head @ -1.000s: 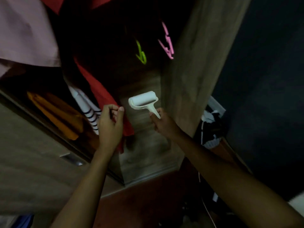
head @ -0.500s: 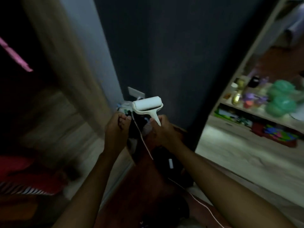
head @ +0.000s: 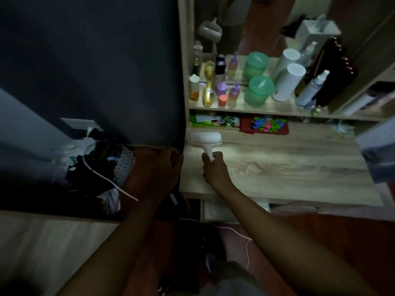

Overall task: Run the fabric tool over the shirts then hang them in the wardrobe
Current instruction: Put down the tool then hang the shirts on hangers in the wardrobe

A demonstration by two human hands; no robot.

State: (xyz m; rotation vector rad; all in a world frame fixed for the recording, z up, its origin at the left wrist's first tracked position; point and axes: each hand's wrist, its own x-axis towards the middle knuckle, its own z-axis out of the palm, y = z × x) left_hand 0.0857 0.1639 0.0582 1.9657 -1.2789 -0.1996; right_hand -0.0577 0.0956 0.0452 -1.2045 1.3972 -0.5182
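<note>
At the near-left corner of the wooden desk point(head: 277, 167), the lint roller point(head: 205, 139) is held by the right hand point(head: 214, 169), fingers pinched on the handle end. Roller head lies beyond the fingers, w/ drum axis running left-right and handle pointing back to the hand; whether it rests on the desk can't be told. Smooth white plastic, cylindrical drum, slim handle. Left hand point(head: 156, 167) is loosely curled, nothing gripped, just left of the desk edge. No shirts are seen.

Dim, grainy room, brightest on shelf point(head: 245, 107), dark left, wide-angle bending, soft edges
</note>
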